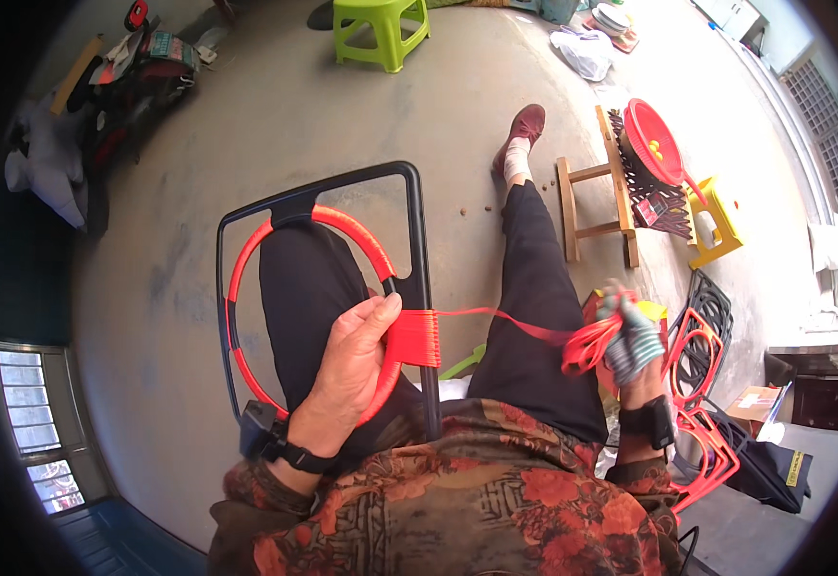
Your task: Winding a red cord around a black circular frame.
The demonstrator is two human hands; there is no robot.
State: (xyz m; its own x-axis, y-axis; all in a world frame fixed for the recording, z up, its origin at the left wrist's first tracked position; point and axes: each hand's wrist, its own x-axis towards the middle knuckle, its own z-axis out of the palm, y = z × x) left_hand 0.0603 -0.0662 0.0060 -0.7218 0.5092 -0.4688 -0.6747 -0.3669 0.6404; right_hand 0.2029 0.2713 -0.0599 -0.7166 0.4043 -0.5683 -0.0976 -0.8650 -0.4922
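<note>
Two hands: left hand (352, 353) bare, thumb and fingers clamped on the red ring (354, 230) beside the winding; right hand (630, 344) in a striped glove, fingers curled together around the ribbon bundle (587, 348); the two well apart
Black frame: the frame (418, 240) lies over the left thigh (294, 302), in front of the body; the ring sits inside its outer bars
Red winding: turns of ribbon (411, 338) packed side by side, bridging the ring's right edge and the frame's right-hand bar; the left thumb rests near its upper edge
Ribbon strand: one loose run (532, 329) crosses from the winding to the bundle, dipping toward the gloved hand
Left grip: best kept firm and close to the newest turn, I judge, so that the frame cannot twist under the pull
Right pull: steady and even would serve best; a slack strand would probably leave loose turns
Turns: each should lie flat against its neighbour, neither crossing nor gapping
Bundle: better paid out in short lengths; it could snag on the other frames (717, 315) at the right
</note>
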